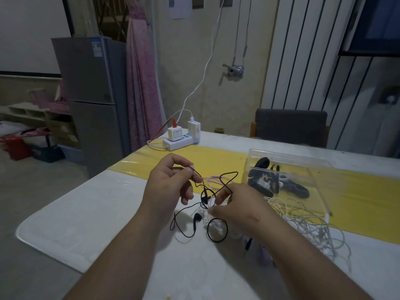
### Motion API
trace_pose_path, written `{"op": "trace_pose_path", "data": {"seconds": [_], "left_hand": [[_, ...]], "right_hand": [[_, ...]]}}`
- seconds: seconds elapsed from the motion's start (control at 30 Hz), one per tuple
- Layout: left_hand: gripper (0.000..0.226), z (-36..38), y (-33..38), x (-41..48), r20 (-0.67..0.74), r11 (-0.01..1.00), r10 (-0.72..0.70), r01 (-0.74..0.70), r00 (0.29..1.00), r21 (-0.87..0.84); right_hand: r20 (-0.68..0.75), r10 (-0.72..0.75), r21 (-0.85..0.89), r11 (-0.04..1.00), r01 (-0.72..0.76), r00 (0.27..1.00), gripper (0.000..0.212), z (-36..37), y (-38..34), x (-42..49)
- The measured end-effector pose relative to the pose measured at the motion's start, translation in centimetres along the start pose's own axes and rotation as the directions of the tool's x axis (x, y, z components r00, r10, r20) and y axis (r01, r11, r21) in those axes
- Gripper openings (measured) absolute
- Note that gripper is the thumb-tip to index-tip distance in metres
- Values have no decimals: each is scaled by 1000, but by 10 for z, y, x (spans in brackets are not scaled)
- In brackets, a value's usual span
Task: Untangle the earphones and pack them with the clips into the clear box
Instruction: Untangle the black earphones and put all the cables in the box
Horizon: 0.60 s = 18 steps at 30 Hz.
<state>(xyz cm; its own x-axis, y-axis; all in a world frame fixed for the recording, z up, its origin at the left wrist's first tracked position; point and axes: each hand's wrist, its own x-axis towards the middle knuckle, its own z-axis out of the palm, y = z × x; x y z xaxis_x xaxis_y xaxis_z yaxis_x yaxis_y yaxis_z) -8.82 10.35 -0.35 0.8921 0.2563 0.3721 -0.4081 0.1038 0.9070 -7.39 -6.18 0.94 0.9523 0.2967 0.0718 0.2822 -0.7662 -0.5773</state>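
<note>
Two bare forearms reach in from the near edge over the white desk (86, 213). Between them lie the black earphones (217, 230): one loop of the cable and one earbud rest on the desk, and the rest of the cable rises toward both hands.

The right grip (236, 206) is a little right of centre, just above those loops. Its fingers are curled and pinch the black cable at the fingertips, amid pale cords. A dark plug pokes out from under its wrist, though I cannot tell whose it is. The left grip (171, 180) is raised further back and to the left, with thumb and forefinger clenched on the same black cable. A thin lilac cable (214, 180) runs between the two hands.

Near right, beside the right forearm, a tangle of white earphones (303, 221) sprawls over the desk and onto the yellow runner (216, 159). Beyond it on the runner sits the clear box (303, 158), open at the top, with the black clips (292, 187) inside.

At the far left of the desk is a white power strip (179, 144) with two chargers plugged in. A grey chair (291, 126) stands behind the desk, with a grey fridge (91, 94) and a pink curtain (140, 83) off to the left.
</note>
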Motion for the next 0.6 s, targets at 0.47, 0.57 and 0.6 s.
{"op": "trace_pose_path", "data": {"seconds": [0.47, 0.57, 0.6], "left_hand": [[8, -5, 2, 3, -3, 995, -42, 42, 999, -95], [10, -8, 2, 4, -130, 994, -30, 16, 991, -110], [10, -8, 2, 4, -170, 994, -18, 0, 985, -106]], "right_hand": [[-19, 89, -205, 975, -91, 996, 18, 8, 4, 2], [-40, 75, -131, 988, -80, 996, 11, 4, 9, 5], [-62, 62, -78, 995, -66, 996, 14, 0, 10, 6]]}}
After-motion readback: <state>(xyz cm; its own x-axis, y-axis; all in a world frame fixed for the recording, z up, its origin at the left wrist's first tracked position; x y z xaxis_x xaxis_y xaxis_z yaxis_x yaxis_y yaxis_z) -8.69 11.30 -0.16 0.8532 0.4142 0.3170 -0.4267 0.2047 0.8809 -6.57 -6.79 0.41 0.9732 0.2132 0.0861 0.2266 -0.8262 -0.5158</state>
